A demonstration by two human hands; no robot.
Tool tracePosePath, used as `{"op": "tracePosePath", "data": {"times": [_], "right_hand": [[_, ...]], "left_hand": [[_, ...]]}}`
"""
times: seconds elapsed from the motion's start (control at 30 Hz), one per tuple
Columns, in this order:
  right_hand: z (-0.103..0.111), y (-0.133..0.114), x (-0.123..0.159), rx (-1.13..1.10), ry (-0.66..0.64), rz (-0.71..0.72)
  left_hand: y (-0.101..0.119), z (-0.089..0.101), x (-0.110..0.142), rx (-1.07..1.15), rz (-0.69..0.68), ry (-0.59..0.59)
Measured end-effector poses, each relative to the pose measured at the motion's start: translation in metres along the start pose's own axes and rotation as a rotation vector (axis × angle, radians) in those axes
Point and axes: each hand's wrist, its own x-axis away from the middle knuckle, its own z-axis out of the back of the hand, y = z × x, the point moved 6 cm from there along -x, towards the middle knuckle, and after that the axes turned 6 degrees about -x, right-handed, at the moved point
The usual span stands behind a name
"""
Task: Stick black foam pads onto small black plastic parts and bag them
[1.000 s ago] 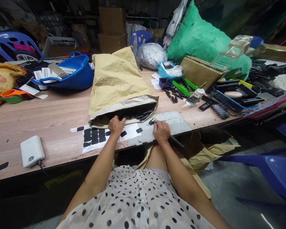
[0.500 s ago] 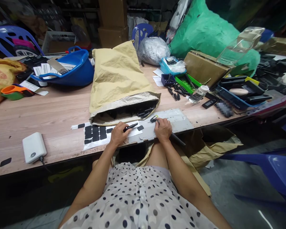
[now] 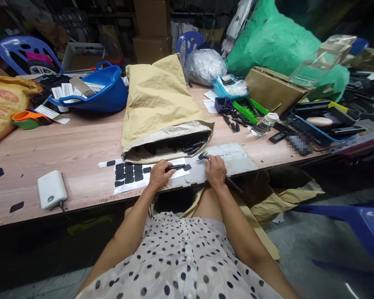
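Observation:
My left hand [image 3: 159, 174] is closed around a slim black pen-like stick [image 3: 177, 167], which points right over the white sheet [image 3: 174, 182]. The stick's far end lies beside or over a loose black patch [image 3: 187, 167]. Several rounded black patches [image 3: 129, 173] lie in rows on the sheet, left of this hand. In my right hand [image 3: 216, 171] is a black-handled tool with a short crosswise head [image 3: 203, 155], resembling a small hammer. Its handle runs down past the table edge, and the palm hides its middle. Both hands are over a grey board [image 3: 241, 160].
A yellow paper sack [image 3: 162, 95] lies just beyond my hands, its mouth towards me with black pieces inside. A white power bank [image 3: 52, 189] with a cable is at left, a blue basin [image 3: 96, 93] behind. To the right stand a green tray [image 3: 247, 111] and a bottle [image 3: 264, 124].
The whole view has shifted slightly, scene sliding right. In my left hand the black stick has gone from tilted up to nearly level. My right hand keeps its hold on the tool.

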Motion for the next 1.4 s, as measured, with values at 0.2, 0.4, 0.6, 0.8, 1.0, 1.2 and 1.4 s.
{"op": "tracePosePath", "data": {"times": [0.2,0.4,0.6,0.8,1.0,1.2,1.4], "right_hand": [[-0.003,-0.064,0.020,-0.332,-0.064,0.246],[-0.004,-0.093,0.029,-0.376,-0.093,0.328],[-0.013,-0.091,0.034,-0.242,-0.172,0.367],[-0.003,-0.082,0.030,-0.238,-0.087,0.314],[-0.007,-0.077,0.032,-0.229,-0.129,0.305],[0.005,-0.038,0.013,-0.149,-0.025,0.166],[0.007,0.014,-0.003,0.080,-0.015,-0.036]], "left_hand": [[-0.004,-0.005,-0.002,0.017,0.043,-0.006],[-0.002,-0.008,-0.004,0.035,0.054,-0.023],[0.000,-0.008,-0.004,0.031,0.086,-0.019],[-0.002,-0.009,-0.004,0.034,0.076,-0.001],[-0.001,-0.008,-0.003,0.020,0.083,0.005],[0.002,-0.005,-0.003,0.016,0.075,-0.019],[0.005,-0.002,-0.003,0.020,0.070,-0.043]]}}
